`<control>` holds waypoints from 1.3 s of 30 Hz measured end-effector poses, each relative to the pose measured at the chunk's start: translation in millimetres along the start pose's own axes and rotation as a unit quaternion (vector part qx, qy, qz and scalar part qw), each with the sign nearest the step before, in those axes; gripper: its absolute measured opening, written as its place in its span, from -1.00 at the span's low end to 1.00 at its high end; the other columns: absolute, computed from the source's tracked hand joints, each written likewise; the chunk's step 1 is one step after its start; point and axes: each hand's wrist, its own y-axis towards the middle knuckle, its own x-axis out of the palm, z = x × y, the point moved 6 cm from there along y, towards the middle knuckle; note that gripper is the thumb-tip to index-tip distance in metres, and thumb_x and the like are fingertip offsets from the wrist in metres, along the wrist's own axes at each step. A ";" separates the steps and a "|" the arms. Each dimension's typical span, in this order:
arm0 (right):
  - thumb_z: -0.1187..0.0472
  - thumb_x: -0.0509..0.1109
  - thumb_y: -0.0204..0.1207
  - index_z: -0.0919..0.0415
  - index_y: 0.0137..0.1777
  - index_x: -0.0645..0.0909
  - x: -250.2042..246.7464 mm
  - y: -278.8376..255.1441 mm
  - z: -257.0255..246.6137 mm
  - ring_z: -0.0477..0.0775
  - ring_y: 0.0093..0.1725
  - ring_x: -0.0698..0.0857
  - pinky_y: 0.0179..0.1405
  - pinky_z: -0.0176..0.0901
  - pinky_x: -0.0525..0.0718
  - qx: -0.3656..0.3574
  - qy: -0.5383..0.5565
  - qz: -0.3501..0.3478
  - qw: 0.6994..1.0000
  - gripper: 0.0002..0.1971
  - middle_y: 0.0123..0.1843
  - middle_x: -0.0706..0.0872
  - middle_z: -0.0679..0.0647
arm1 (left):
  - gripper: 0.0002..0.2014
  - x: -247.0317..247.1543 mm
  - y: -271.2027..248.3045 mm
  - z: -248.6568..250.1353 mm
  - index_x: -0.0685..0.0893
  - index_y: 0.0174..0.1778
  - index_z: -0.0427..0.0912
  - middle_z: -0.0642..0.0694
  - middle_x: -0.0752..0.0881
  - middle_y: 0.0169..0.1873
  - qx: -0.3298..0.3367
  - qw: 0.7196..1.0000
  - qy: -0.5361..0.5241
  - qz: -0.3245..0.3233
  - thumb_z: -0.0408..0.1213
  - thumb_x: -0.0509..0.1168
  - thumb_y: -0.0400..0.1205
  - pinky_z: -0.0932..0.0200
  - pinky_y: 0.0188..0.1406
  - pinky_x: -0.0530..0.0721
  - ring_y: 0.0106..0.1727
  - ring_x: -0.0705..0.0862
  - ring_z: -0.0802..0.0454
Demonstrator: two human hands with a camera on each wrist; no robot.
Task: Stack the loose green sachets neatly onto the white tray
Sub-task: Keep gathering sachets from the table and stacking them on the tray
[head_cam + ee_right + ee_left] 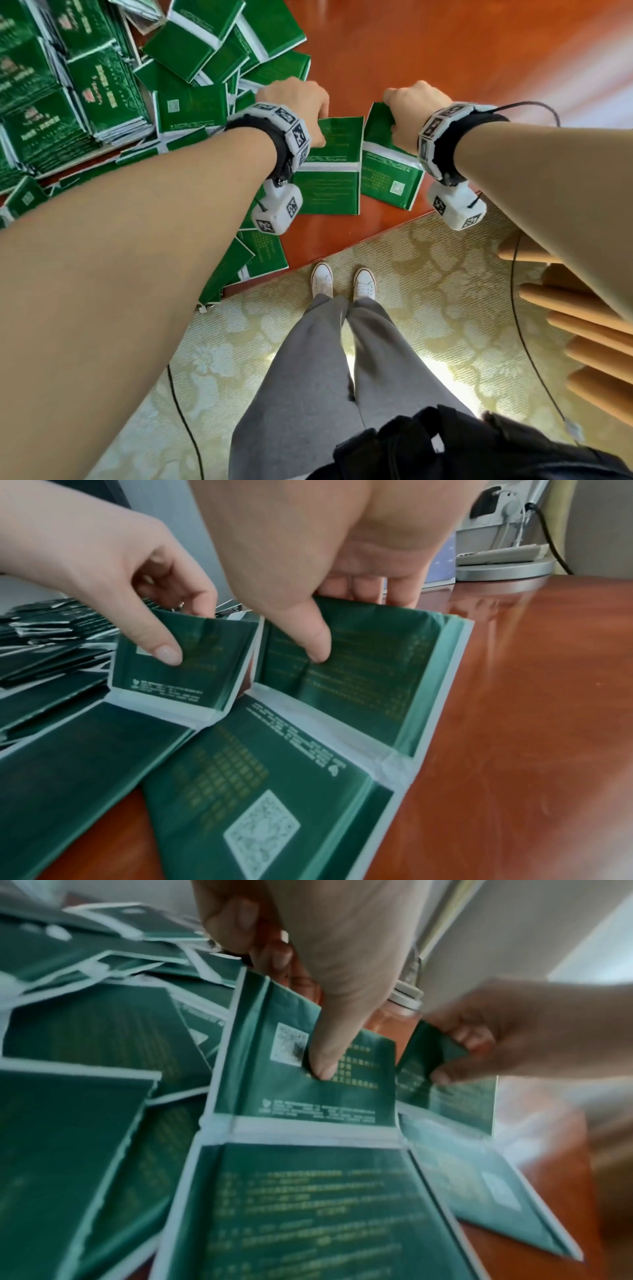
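The person stands at the edge of a red-brown table, both arms reaching out over it. The left hand pinches the far end of a double sachet, thumb on its printed face and fingers curled behind, so that end lifts while the near half lies flat. The right hand pinches a second sachet the same way, thumb on top and fingers behind its raised edge. The two sachets lie side by side near the table's front edge, almost touching.

To the left a loose heap of green sachets sprawls over the table, crowding right up to the left wrist. Beyond it stand neat stacks of sachets; what they rest on is hidden by them. A few sachets overhang the table's front edge below the left forearm.

At the table's far end the right wrist view shows a grey round base and a black cable. On the patterned carpet below are white shoes, and wooden slats stand to the right.
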 end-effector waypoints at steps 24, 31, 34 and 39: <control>0.42 0.28 0.47 0.25 0.75 -0.20 93.3 -89.5 -6.9 0.22 0.77 -0.06 0.74 0.20 -0.08 -0.117 0.054 0.005 0.992 -0.06 0.79 -0.02 0.16 | -0.15 137.8 -90.9 44.5 -0.18 0.78 -0.12 -0.08 -0.23 0.77 0.058 0.997 -0.007 0.040 0.23 0.05 0.73 -0.27 0.73 -0.08 0.77 -0.18 -0.12; 0.25 0.43 0.41 0.14 0.75 -0.35 131.7 -117.1 -3.5 0.19 0.76 -0.22 0.71 0.31 -0.16 -0.151 -0.070 0.006 0.986 0.12 0.79 -0.30 0.05 | -0.03 178.0 -138.2 67.6 -0.16 0.78 -0.09 0.00 -0.18 0.77 0.038 0.995 0.026 0.087 0.28 0.20 0.63 -0.26 0.73 0.00 0.78 -0.10 -0.08; 0.43 0.37 0.43 0.17 0.77 -0.27 137.7 -118.9 -5.4 0.23 0.76 -0.17 0.72 0.28 -0.14 -0.147 -0.067 0.041 0.986 0.06 0.79 -0.23 0.08 | -0.08 185.3 -143.3 73.7 -0.10 0.78 -0.02 0.06 -0.09 0.77 0.007 0.993 0.003 0.114 -0.18 0.38 0.65 -0.23 0.73 0.01 0.78 -0.06 -0.05; 0.66 0.20 0.43 0.15 0.78 -0.09 136.5 -120.7 -3.9 0.23 0.77 -0.05 0.73 0.22 -0.10 -0.160 -0.038 0.083 0.983 -0.04 0.80 -0.06 0.07 | -0.10 181.6 -144.0 77.8 0.02 0.76 0.05 0.12 0.02 0.76 -0.032 0.989 -0.016 0.142 -0.47 0.38 0.61 -0.17 0.74 0.04 0.77 0.02 -0.01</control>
